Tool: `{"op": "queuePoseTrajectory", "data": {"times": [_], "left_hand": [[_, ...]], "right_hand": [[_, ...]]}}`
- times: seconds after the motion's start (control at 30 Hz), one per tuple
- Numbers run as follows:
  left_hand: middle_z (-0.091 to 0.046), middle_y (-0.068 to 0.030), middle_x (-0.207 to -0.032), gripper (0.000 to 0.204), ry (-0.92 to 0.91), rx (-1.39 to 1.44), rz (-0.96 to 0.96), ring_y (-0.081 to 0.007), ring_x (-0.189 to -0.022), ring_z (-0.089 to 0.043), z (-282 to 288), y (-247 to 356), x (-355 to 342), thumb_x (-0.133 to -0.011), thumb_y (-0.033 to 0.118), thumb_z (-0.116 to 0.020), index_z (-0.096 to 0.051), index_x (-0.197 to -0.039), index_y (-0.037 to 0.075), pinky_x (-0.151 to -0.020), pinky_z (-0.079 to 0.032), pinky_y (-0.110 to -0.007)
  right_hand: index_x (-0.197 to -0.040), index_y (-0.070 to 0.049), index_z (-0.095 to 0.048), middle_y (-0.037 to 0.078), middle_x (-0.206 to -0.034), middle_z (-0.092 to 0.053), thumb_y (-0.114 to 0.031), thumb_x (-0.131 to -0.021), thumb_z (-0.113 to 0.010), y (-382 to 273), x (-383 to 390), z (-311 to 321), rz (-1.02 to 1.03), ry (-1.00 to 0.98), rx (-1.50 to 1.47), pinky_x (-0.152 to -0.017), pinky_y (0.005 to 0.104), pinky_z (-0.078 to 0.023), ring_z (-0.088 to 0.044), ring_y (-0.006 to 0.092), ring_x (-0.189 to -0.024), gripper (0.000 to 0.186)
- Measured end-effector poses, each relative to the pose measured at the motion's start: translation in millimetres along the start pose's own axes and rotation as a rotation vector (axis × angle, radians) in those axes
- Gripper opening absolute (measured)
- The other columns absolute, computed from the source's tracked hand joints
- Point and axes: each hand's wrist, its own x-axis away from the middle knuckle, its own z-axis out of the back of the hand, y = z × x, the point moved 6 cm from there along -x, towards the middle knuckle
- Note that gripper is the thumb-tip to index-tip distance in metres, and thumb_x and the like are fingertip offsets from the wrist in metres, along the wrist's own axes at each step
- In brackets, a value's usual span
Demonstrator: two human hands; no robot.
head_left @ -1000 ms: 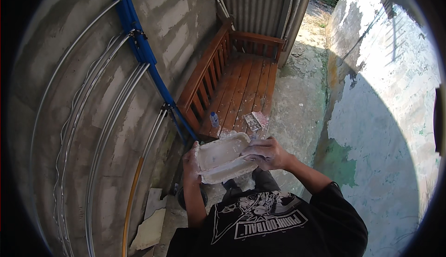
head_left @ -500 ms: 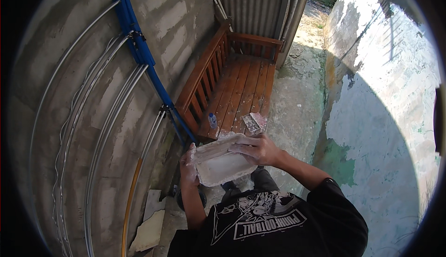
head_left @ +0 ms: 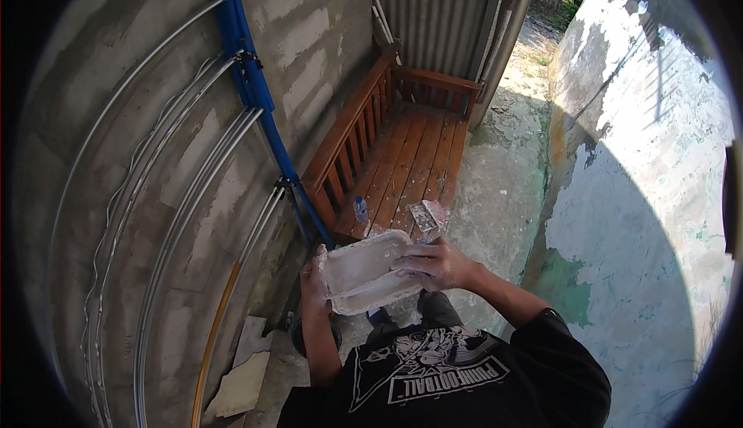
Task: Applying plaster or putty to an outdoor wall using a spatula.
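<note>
A person in a black T-shirt [head_left: 495,389] tilts a white-crusted rectangular tray [head_left: 360,261] below the center of the frame, beside a slatted wooden bench [head_left: 406,165].

The block wall [head_left: 294,10] fills the upper left of the frame; the peeling painted wall [head_left: 619,219] fills the right. The tray has tipped over the past half second, showing more of its far inner face and leaving that surface easier to see and reach. The left hand [head_left: 314,281] holds its left end, fingers mostly hidden behind it. The right hand [head_left: 441,265] lies over the right end, its fingers slightly parted and touching the inside; whether they grip cannot be told. A blue-capped bottle [head_left: 361,210] stands on the bench's near end.
</note>
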Motion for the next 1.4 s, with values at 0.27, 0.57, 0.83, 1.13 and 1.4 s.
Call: {"op": "queuePoseTrajectory", "data": {"times": [0.27,0.57,0.83,1.13,1.4], "left_hand": [[-0.068,-0.0106,-0.081,0.037,-0.053,0.003,-0.041,-0.0177,-0.068,-0.066,-0.5,-0.3,-1.3,-0.092,0.033,-0.061,-0.067,-0.087,-0.003,-0.061,-0.055,-0.032],[-0.067,-0.0098,-0.078,0.04,0.039,-0.024,-0.047,-0.0181,-0.065,-0.066,21.6,0.3,2.8,-0.092,0.035,-0.062,-0.067,-0.084,-0.004,-0.059,-0.055,-0.032],[-0.067,-0.01,-0.079,0.039,0.02,0.024,-0.087,-0.0176,-0.066,-0.066,25.4,2.9,12.0,-0.092,0.034,-0.061,-0.067,-0.084,-0.003,-0.059,-0.055,-0.031],[-0.065,-0.0157,-0.102,0.04,0.088,0.013,-0.065,-0.0225,-0.083,-0.066,58.9,-19.0,-1.3,-0.094,0.033,-0.057,-0.059,-0.108,-0.005,-0.07,-0.056,-0.036],[-0.065,-0.0096,-0.108,0.036,-0.111,0.11,-0.051,-0.0192,-0.091,-0.065,78.0,-44.8,-2.9,-0.099,0.03,-0.051,-0.058,-0.117,0.0,-0.079,-0.055,-0.034]], "right_hand": [[-0.103,-0.006,-0.067,0.005,-0.102,-0.066,-0.008,-0.057,-0.075,2.1,-10.2,0.7,0.013,0.141,0.194,-0.052,0.0329,-0.055,-0.068,0.0216,-0.067,0.047],[-0.103,-0.008,-0.068,0.004,-0.103,-0.066,-0.003,-0.056,-0.073,-7.3,8.0,-14.3,0.056,0.09,0.055,-0.053,0.032,-0.056,-0.069,0.0205,-0.07,0.048],[-0.103,-0.008,-0.067,0.004,-0.094,-0.066,-0.004,-0.067,-0.074,-15.0,-9.2,-18.0,0.0,0.111,0.083,-0.05,0.0318,-0.054,-0.067,0.0203,-0.067,0.037],[-0.101,-0.004,-0.065,0.01,-0.093,-0.066,-0.005,-0.076,-0.07,9.6,-24.9,-31.2,-0.213,0.156,-0.145,-0.059,0.0358,-0.054,-0.067,0.0282,-0.073,0.025],[-0.102,-0.001,-0.063,0.013,-0.089,-0.064,-0.003,-0.077,-0.071,35.9,-44.1,-49.2,-0.251,0.045,-0.165,-0.064,0.0375,-0.052,-0.064,0.0315,-0.075,0.027]]}}
